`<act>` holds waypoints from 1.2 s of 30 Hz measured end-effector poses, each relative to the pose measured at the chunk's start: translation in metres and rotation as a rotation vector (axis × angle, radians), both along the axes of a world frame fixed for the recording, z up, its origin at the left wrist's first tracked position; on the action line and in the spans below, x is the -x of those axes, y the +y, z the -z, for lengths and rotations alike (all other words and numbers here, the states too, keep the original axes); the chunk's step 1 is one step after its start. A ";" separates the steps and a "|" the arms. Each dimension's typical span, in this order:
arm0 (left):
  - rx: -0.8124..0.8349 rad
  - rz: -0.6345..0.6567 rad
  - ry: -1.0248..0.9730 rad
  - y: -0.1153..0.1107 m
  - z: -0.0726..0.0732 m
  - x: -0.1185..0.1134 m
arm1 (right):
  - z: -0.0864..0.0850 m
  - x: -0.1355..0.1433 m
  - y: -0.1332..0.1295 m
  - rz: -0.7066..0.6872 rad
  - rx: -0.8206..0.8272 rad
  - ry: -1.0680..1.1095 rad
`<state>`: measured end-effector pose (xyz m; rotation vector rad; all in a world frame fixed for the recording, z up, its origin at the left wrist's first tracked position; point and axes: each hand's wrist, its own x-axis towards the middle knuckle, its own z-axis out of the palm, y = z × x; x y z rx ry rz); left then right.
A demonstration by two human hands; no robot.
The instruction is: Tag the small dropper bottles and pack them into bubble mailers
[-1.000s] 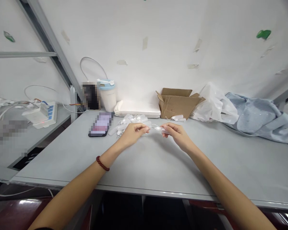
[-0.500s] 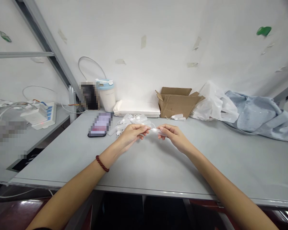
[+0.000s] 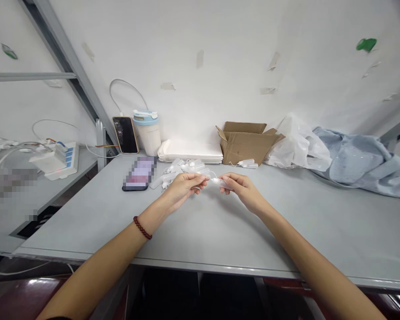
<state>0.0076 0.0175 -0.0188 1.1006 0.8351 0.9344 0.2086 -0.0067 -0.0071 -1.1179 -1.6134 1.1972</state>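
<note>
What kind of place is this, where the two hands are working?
Probably a small workbench in a workshop: a grey metal-framed table, a pile of similar clear plastic pieces, and an open cardboard box.

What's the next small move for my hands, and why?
Probably ease the left hand slightly away from the right hand: the thin cord bows up between them, seemingly slack, while the right fingers grip the clear tube.

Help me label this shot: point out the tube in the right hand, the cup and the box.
Tube (image 3: 223,183): head view, on its clear body.
Cup (image 3: 149,139): head view, on its pale side.
Box (image 3: 242,148): head view, on its front wall.
</note>
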 end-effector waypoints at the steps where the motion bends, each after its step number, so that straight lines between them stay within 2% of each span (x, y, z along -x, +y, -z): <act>1: 0.001 -0.003 0.000 0.000 0.000 0.000 | 0.000 0.000 0.000 0.001 0.000 0.005; 25: -0.039 -0.006 0.039 -0.001 0.001 0.000 | 0.000 0.001 0.001 0.016 -0.011 -0.031; 29: -0.148 -0.034 0.149 -0.002 0.001 -0.001 | 0.005 0.000 0.002 0.025 -0.026 -0.068; 36: -0.369 -0.135 0.428 -0.010 -0.006 -0.008 | 0.016 0.004 0.002 0.111 0.054 -0.055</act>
